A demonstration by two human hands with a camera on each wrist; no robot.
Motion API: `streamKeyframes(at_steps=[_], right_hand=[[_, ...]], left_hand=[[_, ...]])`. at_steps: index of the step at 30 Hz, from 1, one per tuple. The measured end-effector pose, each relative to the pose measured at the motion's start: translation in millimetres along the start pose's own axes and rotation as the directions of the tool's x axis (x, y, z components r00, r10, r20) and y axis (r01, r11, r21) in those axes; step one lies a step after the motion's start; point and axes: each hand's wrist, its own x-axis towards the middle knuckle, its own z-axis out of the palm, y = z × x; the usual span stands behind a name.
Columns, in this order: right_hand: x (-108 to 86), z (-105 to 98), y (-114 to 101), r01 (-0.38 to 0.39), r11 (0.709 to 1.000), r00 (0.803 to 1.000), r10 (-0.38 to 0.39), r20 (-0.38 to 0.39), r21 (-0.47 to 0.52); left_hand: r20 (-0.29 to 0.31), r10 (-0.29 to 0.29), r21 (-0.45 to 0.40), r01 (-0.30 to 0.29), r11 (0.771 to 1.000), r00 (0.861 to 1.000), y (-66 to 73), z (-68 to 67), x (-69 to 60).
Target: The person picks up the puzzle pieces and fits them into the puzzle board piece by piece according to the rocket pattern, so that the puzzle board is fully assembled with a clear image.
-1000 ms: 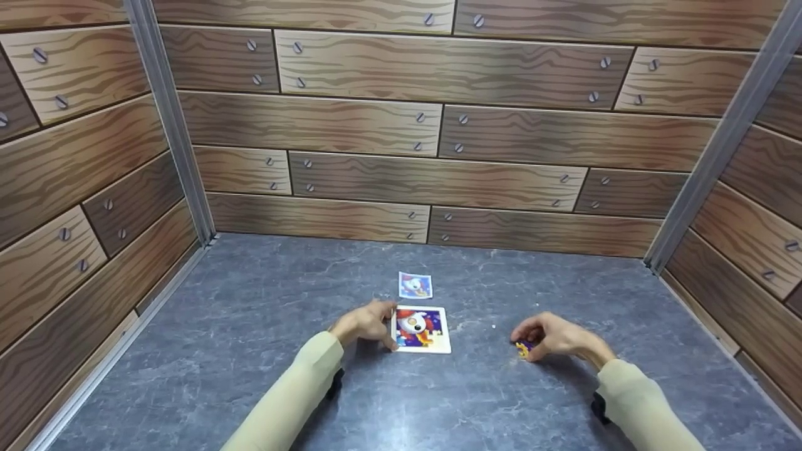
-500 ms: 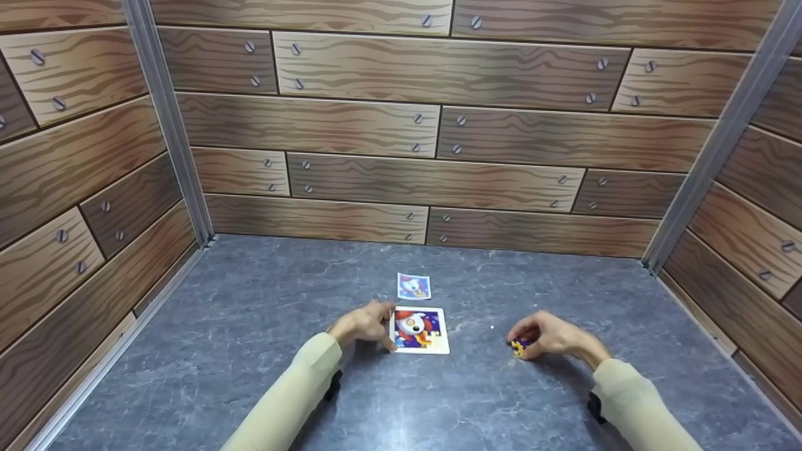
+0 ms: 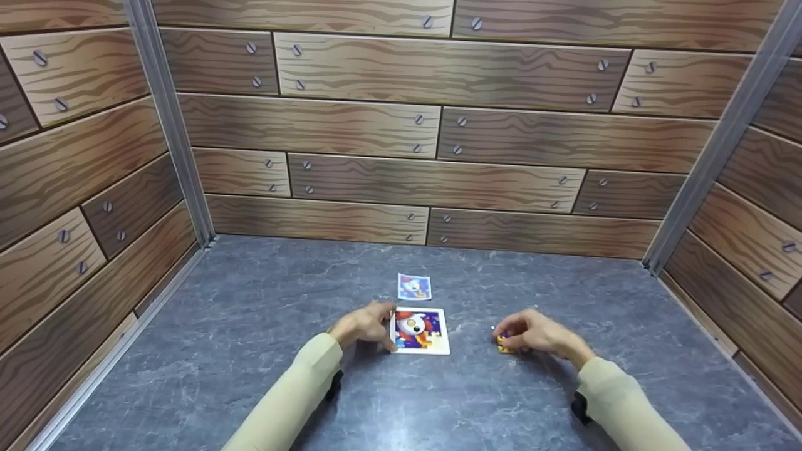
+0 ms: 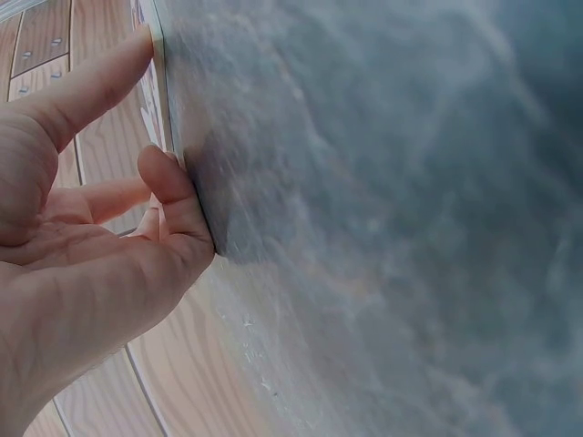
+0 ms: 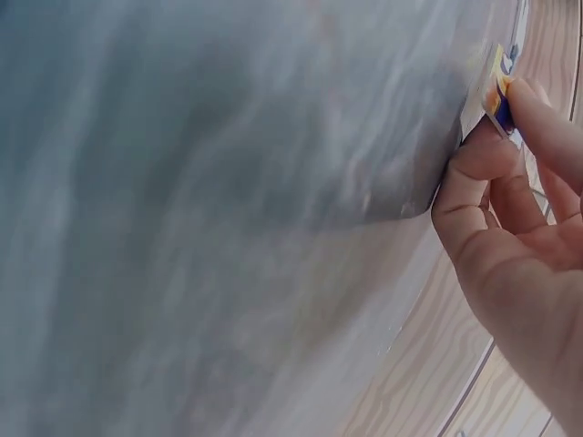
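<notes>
Near the middle of the table lies a square jigsaw puzzle board (image 3: 441, 344) with a white border, its picture partly filled and its lower right bare. My left hand (image 3: 366, 322) holds the board's left edge, one finger at the far corner and the thumb at the near corner. In the left wrist view, only the thin edge of the board shows beside the fingers. To the board's right, my right hand (image 3: 540, 334) pinches a small purple and yellow puzzle piece (image 3: 504, 345) close over the table. The right wrist view shows that piece (image 5: 500, 98) between thumb and fingers.
Just behind the board lies a small printed picture card (image 3: 414, 287) with a similar image. The grey marbled table (image 3: 301, 269) is bounded at the back and both sides by wood-patterned walls (image 3: 363, 216), with metal posts (image 3: 695, 153) at the rear corners.
My right hand has moved left toward the board with the puzzle piece, which has turned somewhat in the fingers. The left hand and the board have stayed in place.
</notes>
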Motion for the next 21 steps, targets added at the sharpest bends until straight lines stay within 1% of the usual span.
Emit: streamKeyframes(at_steps=[5, 12, 16, 19, 21], right_hand=[[5.6, 7.1, -3.2, -0.013, 0.999, 1.000, 0.014, -0.012, 0.043], [15.7, 22.0, -10.9, -0.054, 0.989, 0.997, 0.061, -0.047, 0.140], [20.1, 28.5, -14.7, -0.059, 0.969, 0.996, 0.072, -0.044, 0.240], [23.7, 33.2, -18.1, -0.059, 0.949, 0.996, 0.075, -0.042, 0.309], [28.7, 37.8, -21.8, -0.054, 0.944, 0.997, 0.072, -0.042, 0.326]], left_hand=[[-0.006, -0.023, 0.007, 0.023, 1.000, 1.000, 0.2, 0.9, 0.6], [-0.022, -0.011, 0.035, 0.012, 0.999, 1.000, -1.4, -0.5, -1.2], [-0.022, -0.029, 0.023, 0.030, 0.999, 0.999, -0.1, 0.1, -0.8], [-0.016, -0.027, 0.005, 0.027, 1.000, 1.000, 0.1, 0.3, -0.3], [-0.016, -0.020, 0.004, 0.020, 1.000, 1.000, -1.8, -1.0, -1.1]])
